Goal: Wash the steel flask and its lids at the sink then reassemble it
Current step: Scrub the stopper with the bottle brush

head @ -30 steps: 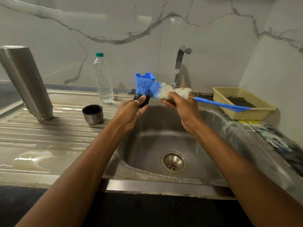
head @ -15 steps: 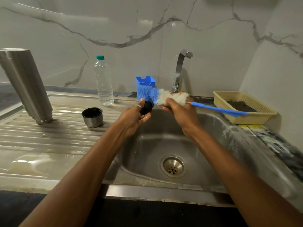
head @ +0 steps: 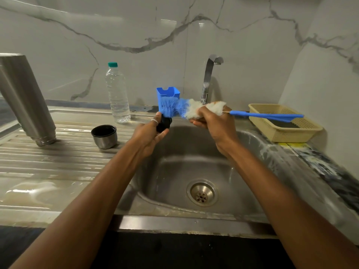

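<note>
Above the sink basin (head: 180, 164), my left hand (head: 150, 133) grips a small black inner lid (head: 164, 124). My right hand (head: 210, 121) holds a bottle brush (head: 179, 108) by its white bristles, and the blue bristle tip touches the lid. The brush's blue handle (head: 266, 115) sticks out to the right. The steel flask body (head: 23, 100) stands upside down on the drainboard at the left. Its steel cup lid (head: 104, 136) sits open side up near the basin.
A clear water bottle (head: 117, 94) with a green cap stands at the back of the drainboard (head: 48, 164), which is wet. A blue holder (head: 168, 93) and the tap (head: 208, 78) are behind the basin. A beige basket (head: 281, 123) sits at the right.
Both hands have shifted slightly lower and the brush tip has slid across the black lid. The flask and cup lid have not moved.
</note>
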Demonstrator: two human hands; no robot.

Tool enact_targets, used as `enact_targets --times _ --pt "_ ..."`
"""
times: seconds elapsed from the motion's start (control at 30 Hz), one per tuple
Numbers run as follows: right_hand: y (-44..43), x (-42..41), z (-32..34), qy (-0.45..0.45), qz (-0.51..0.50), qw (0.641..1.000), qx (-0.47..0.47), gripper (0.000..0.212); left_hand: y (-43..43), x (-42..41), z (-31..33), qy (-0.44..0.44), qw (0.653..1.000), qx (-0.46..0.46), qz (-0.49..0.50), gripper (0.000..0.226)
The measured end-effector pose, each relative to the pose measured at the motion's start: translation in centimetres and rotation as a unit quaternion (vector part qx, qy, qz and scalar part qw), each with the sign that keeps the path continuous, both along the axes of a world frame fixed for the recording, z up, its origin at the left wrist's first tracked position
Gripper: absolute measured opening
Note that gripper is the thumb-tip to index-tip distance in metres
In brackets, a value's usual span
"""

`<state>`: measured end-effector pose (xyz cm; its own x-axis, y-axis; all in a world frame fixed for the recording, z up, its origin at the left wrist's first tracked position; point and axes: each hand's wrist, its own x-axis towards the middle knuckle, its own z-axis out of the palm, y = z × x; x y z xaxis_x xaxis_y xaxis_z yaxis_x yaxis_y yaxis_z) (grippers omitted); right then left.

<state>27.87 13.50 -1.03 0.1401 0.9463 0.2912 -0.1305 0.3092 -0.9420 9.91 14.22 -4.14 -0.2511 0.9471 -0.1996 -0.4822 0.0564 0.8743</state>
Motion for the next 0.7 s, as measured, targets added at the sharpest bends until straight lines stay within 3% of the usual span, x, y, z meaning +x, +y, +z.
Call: enact_targets --times 0.13,0.27,0.43,0.6,0.7 --pt "-0.3 -1.0 -1.4 -0.045 0.029 0.998 -0.021 0.012 -0.4 1.4 0.0 0.016 1.000 -0.010 -0.008 0.023" --pt "0.3 0.3 -0.6 -0.005 0.019 0.999 -0.031 0.005 -0.6 0.6 0.3 -0.004 1.000 -0.016 0.002 0.012" --pt "-0.1 -0.6 -1.6 -0.021 0.043 0.998 -0.044 0.006 -0.7 1.1 0.2 -0.007 1.000 -0.025 -0.009 0.025" --pt "0.2 0.3 -0.5 -0.005 0.032 0.999 -0.037 0.005 -0.8 0.4 0.7 -0.022 0.999 -0.026 0.002 0.013" --pt "-0.3 -0.5 -1.1 -0.038 0.026 0.998 -0.039 0.008 -1.0 1.4 0.7 -0.010 1.000 -0.017 -0.018 0.029"
